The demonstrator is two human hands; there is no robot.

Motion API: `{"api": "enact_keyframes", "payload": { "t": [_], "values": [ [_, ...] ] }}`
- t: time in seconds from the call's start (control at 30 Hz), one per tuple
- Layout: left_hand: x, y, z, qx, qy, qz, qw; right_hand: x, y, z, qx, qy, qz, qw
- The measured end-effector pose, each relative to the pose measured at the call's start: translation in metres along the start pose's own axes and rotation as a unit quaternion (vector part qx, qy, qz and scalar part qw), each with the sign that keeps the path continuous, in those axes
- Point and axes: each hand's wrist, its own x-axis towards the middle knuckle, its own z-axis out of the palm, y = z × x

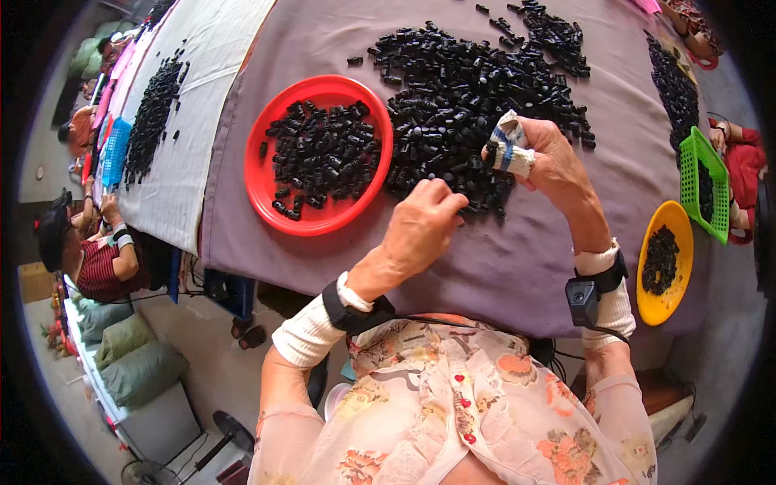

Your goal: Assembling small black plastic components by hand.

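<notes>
A large heap of small black tube-shaped parts point(453, 89) lies on the mauve cloth in front of me. At the heap's near edge, my left hand point(416, 230) is closed with its fingertips together; what they pinch, if anything, is hidden. Over the right side of the heap is my right hand point(554, 162), bent inward, with white-and-blue wrapping point(511, 145) on its fingers. Between those wrapped fingertips shows the dark end of a small black part point(488, 152). Left of the heap stands a round red tray point(257, 182) holding many of the same parts.
An orange-yellow plate point(681, 275) with black bits sits at the right table edge. Beyond it are a green basket point(691, 174) and a seated person in red point(745, 162). At left, a person in a striped shirt point(109, 263) works by a white-covered table point(214, 73) with a blue basket point(115, 149).
</notes>
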Motion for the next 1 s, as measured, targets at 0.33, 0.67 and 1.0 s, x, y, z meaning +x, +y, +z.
{"api": "enact_keyframes", "payload": {
  "t": [0.33, 0.67, 1.0],
  "values": [
    [0.002, -0.01, 0.015, 0.135, -0.07, 0.087, 0.984, -0.009, 0.013, -0.003, 0.01, -0.004, 0.014, 1.0],
    [-0.001, -0.011, 0.017, 0.129, -0.044, 0.062, 0.989, -0.01, 0.007, 0.003, 0.042, 0.0, 0.052, 0.998],
    [0.012, -0.005, -0.012, -0.179, 0.023, -0.151, 0.972, -0.011, 0.016, 0.004, 0.036, 0.0, 0.049, 0.998]
  ]
}}
